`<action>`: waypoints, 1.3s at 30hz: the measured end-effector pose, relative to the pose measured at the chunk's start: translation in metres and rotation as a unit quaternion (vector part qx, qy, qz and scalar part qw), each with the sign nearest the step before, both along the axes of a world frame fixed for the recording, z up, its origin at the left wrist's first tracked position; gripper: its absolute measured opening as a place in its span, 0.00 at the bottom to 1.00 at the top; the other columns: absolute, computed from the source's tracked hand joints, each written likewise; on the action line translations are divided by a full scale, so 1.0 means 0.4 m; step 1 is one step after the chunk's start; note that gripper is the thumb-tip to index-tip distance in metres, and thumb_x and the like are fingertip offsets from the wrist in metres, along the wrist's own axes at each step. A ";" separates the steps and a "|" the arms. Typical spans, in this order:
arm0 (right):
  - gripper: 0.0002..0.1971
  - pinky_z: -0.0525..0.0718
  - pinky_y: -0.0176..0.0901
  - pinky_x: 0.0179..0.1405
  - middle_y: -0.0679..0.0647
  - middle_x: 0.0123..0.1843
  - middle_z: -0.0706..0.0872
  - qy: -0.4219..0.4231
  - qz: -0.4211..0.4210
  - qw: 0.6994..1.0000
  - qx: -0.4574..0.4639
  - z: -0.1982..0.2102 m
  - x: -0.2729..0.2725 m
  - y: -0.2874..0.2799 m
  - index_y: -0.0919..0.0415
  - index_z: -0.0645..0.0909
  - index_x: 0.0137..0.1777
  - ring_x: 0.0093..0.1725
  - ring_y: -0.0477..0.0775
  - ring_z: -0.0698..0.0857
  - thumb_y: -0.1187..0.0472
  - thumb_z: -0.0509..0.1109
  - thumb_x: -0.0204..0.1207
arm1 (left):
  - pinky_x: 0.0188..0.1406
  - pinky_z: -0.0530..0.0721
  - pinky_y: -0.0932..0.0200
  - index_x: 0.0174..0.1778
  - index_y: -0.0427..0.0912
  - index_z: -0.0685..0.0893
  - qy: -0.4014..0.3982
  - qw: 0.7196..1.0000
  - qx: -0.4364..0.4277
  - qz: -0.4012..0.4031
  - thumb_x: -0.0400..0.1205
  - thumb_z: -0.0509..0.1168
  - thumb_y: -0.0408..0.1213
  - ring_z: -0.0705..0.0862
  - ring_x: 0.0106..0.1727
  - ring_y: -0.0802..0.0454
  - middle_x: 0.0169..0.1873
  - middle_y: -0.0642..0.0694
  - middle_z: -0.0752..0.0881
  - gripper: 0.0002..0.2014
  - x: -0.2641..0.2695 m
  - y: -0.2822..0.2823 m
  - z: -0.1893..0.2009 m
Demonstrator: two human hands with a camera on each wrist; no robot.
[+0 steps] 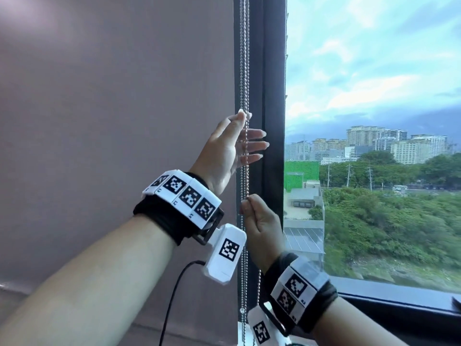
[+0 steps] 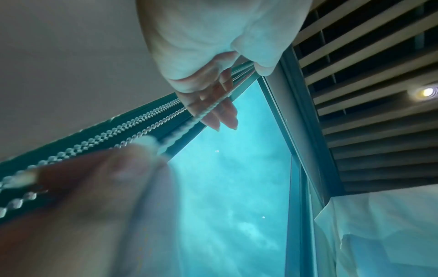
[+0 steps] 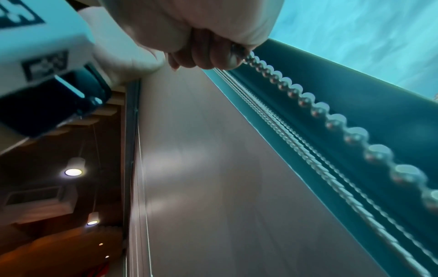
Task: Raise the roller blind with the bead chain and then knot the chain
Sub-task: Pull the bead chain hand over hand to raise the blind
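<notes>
A mauve roller blind (image 1: 112, 108) covers the left pane down to the bottom of the head view. Its metal bead chain (image 1: 243, 71) hangs in several strands along the dark window frame (image 1: 273, 96). My left hand (image 1: 243, 136) is raised beside the chain with straight fingers (image 2: 213, 108) spread across a strand, thumb pointing up. Lower down, my right hand (image 1: 254, 211) is a fist gripping one strand. The right wrist view shows curled fingers (image 3: 208, 54) round the bead chain (image 3: 315, 110), which runs taut from the fist beside the blind (image 3: 213, 168).
The uncovered right pane (image 1: 374, 108) shows sky, trees and buildings, with a dark sill (image 1: 399, 303) below. A black cable (image 1: 174, 283) hangs from my left wrist device. Overhead is a slatted ceiling (image 2: 367, 84) with a spotlight (image 2: 427, 91).
</notes>
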State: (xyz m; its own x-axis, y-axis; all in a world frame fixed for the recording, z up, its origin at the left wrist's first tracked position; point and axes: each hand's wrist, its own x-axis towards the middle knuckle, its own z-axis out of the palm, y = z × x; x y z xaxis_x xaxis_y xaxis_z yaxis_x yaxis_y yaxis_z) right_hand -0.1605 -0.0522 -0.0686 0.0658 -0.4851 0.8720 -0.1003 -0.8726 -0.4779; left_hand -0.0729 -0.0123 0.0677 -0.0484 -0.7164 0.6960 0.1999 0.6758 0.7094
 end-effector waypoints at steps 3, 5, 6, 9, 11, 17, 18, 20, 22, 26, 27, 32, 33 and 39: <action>0.14 0.71 0.53 0.25 0.45 0.26 0.71 0.010 0.006 0.999 0.038 -0.058 0.010 -0.004 0.52 0.66 0.33 0.27 0.47 0.69 0.52 0.58 0.81 | 0.38 0.85 0.56 0.59 0.43 0.76 0.015 0.999 0.008 -0.032 0.86 0.54 0.49 0.88 0.37 0.51 0.41 0.45 0.86 0.15 0.004 -0.002 0.012; 0.14 0.72 0.57 0.24 0.52 0.25 0.70 0.019 0.003 0.999 0.048 -0.082 0.017 -0.002 0.50 0.64 0.32 0.27 0.50 0.69 0.53 0.58 0.81 | 0.31 0.82 0.60 0.58 0.44 0.77 0.017 0.999 0.017 -0.046 0.86 0.53 0.50 0.85 0.32 0.54 0.38 0.47 0.85 0.15 0.010 -0.008 0.009; 0.14 0.72 0.58 0.24 0.57 0.26 0.71 0.021 -0.001 0.999 0.050 -0.090 0.020 -0.001 0.50 0.64 0.32 0.27 0.50 0.69 0.54 0.58 0.80 | 0.27 0.77 0.63 0.58 0.44 0.77 0.018 0.998 0.020 -0.054 0.86 0.52 0.50 0.80 0.28 0.56 0.35 0.48 0.82 0.16 0.013 -0.013 0.007; 0.14 0.72 0.59 0.25 0.60 0.27 0.72 0.025 -0.002 0.998 0.061 -0.110 0.028 0.005 0.53 0.64 0.33 0.28 0.51 0.69 0.57 0.60 0.80 | 0.19 0.60 0.67 0.51 0.46 0.80 0.029 0.997 0.027 -0.069 0.86 0.50 0.52 0.64 0.23 0.59 0.27 0.52 0.70 0.17 0.020 -0.028 -0.005; 0.16 0.72 0.57 0.24 0.59 0.27 0.72 0.039 -0.015 0.997 0.072 -0.130 0.034 0.000 0.50 0.63 0.32 0.27 0.50 0.69 0.61 0.63 0.80 | 0.17 0.55 0.67 0.40 0.48 0.78 0.033 0.997 0.039 -0.062 0.87 0.50 0.52 0.58 0.21 0.59 0.23 0.54 0.65 0.18 0.021 -0.036 -0.019; 0.07 0.82 0.70 0.53 0.43 0.38 0.80 0.066 0.033 0.974 0.215 -0.206 0.042 -0.034 0.31 0.79 0.35 0.45 0.60 0.84 0.39 0.60 0.70 | 0.13 0.56 0.67 0.29 0.48 0.66 0.047 0.997 0.050 -0.039 0.88 0.50 0.45 0.56 0.19 0.59 0.20 0.54 0.61 0.19 0.026 -0.061 -0.111; 0.09 0.81 0.70 0.54 0.41 0.37 0.80 0.069 0.036 0.973 0.218 -0.215 0.042 -0.038 0.31 0.79 0.35 0.44 0.57 0.83 0.38 0.58 0.69 | 0.13 0.56 0.67 0.29 0.48 0.66 0.058 0.996 0.052 -0.045 0.88 0.50 0.45 0.56 0.18 0.59 0.20 0.54 0.61 0.19 0.028 -0.064 -0.124; 0.13 0.79 0.67 0.42 0.41 0.29 0.77 0.065 0.054 0.973 0.213 -0.212 0.039 -0.034 0.42 0.77 0.32 0.36 0.51 0.77 0.39 0.59 0.72 | 0.13 0.55 0.66 0.29 0.47 0.66 0.078 0.994 0.055 -0.052 0.88 0.50 0.45 0.56 0.18 0.59 0.19 0.55 0.62 0.19 0.031 -0.066 -0.143; 0.20 0.78 0.63 0.35 0.48 0.27 0.78 0.058 0.040 0.983 0.167 -0.194 0.031 -0.026 0.49 0.77 0.34 0.30 0.49 0.77 0.35 0.56 0.75 | 0.14 0.54 0.66 0.28 0.47 0.65 0.090 0.993 0.056 -0.056 0.88 0.49 0.44 0.55 0.17 0.59 0.18 0.56 0.62 0.20 0.033 -0.068 -0.159; 0.32 0.84 0.58 0.36 0.57 0.34 0.85 -0.038 0.008 0.994 0.104 -0.076 0.014 -0.023 0.51 0.81 0.43 0.35 0.55 0.85 0.24 0.50 0.70 | 0.14 0.55 0.67 0.27 0.47 0.66 0.102 0.991 0.068 -0.044 0.88 0.49 0.43 0.56 0.17 0.59 0.18 0.55 0.62 0.21 0.038 -0.073 -0.215; 0.33 0.84 0.58 0.38 0.56 0.35 0.85 -0.052 0.012 0.995 0.089 -0.030 0.014 -0.019 0.52 0.81 0.44 0.37 0.58 0.85 0.23 0.51 0.69 | 0.15 0.57 0.67 0.27 0.47 0.67 0.101 0.991 0.077 -0.038 0.88 0.49 0.43 0.57 0.16 0.59 0.18 0.55 0.63 0.21 0.041 -0.073 -0.236; 0.28 0.82 0.45 0.39 0.59 0.43 0.86 -0.041 0.027 0.998 0.044 0.163 0.021 0.004 0.58 0.78 0.55 0.39 0.53 0.85 0.33 0.56 0.74 | 0.20 0.53 0.59 0.28 0.46 0.69 0.068 0.989 0.128 -0.020 0.87 0.52 0.41 0.58 0.19 0.56 0.19 0.52 0.64 0.19 0.055 -0.053 -0.331; 0.23 0.82 0.42 0.39 0.58 0.44 0.86 -0.029 0.027 0.998 0.048 0.190 0.026 0.005 0.57 0.76 0.57 0.40 0.51 0.85 0.38 0.57 0.77 | 0.19 0.53 0.61 0.28 0.46 0.67 0.059 0.990 0.128 -0.022 0.87 0.51 0.41 0.57 0.19 0.56 0.19 0.52 0.63 0.19 0.057 -0.051 -0.342; 0.11 0.80 0.45 0.29 0.59 0.41 0.83 -0.016 0.102 0.990 0.099 0.297 0.071 0.025 0.59 0.71 0.62 0.34 0.56 0.82 0.55 0.59 0.84 | 0.21 0.63 0.60 0.35 0.46 0.75 0.016 0.986 0.161 0.027 0.82 0.56 0.51 0.66 0.26 0.50 0.28 0.40 0.68 0.15 0.065 -0.047 -0.415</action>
State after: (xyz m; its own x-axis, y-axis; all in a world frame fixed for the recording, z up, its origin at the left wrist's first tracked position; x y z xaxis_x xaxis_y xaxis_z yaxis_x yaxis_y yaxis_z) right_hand -0.1319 -0.0420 0.0503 0.1537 -0.6258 0.7647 0.0872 -0.7623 -0.6413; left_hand -0.0469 -0.0309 -0.0983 0.0131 -0.9017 0.4322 0.1956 0.4262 0.8832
